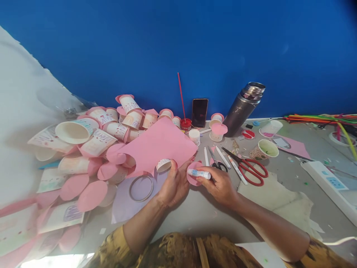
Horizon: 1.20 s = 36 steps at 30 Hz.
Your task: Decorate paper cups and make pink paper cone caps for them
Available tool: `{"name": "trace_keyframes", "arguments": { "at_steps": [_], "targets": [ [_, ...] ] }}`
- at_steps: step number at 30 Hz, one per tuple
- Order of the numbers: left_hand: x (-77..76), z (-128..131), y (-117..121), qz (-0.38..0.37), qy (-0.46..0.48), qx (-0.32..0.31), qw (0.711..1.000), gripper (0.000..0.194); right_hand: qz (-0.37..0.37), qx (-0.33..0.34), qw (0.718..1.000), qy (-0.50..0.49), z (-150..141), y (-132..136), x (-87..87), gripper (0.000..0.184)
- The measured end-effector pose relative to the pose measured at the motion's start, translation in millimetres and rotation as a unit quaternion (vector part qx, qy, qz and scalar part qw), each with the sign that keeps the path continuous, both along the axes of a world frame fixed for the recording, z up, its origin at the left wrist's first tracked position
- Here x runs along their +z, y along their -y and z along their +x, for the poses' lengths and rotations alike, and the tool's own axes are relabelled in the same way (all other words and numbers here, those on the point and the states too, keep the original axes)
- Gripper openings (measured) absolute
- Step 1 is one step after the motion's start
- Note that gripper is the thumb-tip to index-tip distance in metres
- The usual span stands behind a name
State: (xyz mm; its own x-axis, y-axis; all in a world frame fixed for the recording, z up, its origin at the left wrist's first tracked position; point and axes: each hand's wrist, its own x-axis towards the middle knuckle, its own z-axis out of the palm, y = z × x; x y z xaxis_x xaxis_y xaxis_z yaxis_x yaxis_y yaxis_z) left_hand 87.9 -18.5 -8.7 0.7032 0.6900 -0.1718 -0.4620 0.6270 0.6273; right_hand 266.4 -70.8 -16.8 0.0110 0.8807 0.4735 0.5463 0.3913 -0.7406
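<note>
Fingers of our left hand, just beside a small paper cup, hold a pink disc. Over this disc, our right hand clamps a glue stick between thumb and fingers; we cannot confirm contact with the disc. Farther right, we see red-handled scissors on the table.

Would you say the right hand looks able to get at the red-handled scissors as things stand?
Probably yes: the red-handled scissors lie close by, nothing visibly covering them, though the right hand would likely have to put down the white tube first.
</note>
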Motion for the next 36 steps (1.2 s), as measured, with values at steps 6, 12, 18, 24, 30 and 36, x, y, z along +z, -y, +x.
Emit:
{"name": "trace_keyframes", "arguments": {
  "at_steps": [6, 12, 18, 24, 30, 36],
  "targets": [
    [-4.0, 7, 10, 0.064, 0.011, -0.004, 0.998, 0.086, -0.116, -0.077, 0.983, -0.119, 7, -5, 4.9, 0.028],
    [-1.1, 9, 13, 0.150, 0.004, -0.006, 0.989, 0.082, -0.102, -0.090, 0.987, -0.089, 4, -4, 8.0, 0.027],
    [-3.2, 1, 3, 0.138, -0.004, -0.024, 0.990, 0.083, -0.028, -0.055, 0.998, -0.029, 4, -3, 0.4, 0.023],
    [0.1, -5, -4, 0.120, -0.044, -0.047, 0.991, 0.092, 0.023, -0.028, 0.999, 0.037, 1, 0, -5.4, 0.022],
    [9.6, -4, -5, 0.145, -0.051, -0.052, 0.987, 0.090, -0.127, -0.043, 0.985, -0.108, 3, -3, 3.0, 0.026],
    [-0.4, 3, 9, 0.221, -0.030, -0.018, 0.975, 0.081, -0.227, -0.077, 0.918, -0.316, 7, -15, 9.8, 0.043]
  ]
}}
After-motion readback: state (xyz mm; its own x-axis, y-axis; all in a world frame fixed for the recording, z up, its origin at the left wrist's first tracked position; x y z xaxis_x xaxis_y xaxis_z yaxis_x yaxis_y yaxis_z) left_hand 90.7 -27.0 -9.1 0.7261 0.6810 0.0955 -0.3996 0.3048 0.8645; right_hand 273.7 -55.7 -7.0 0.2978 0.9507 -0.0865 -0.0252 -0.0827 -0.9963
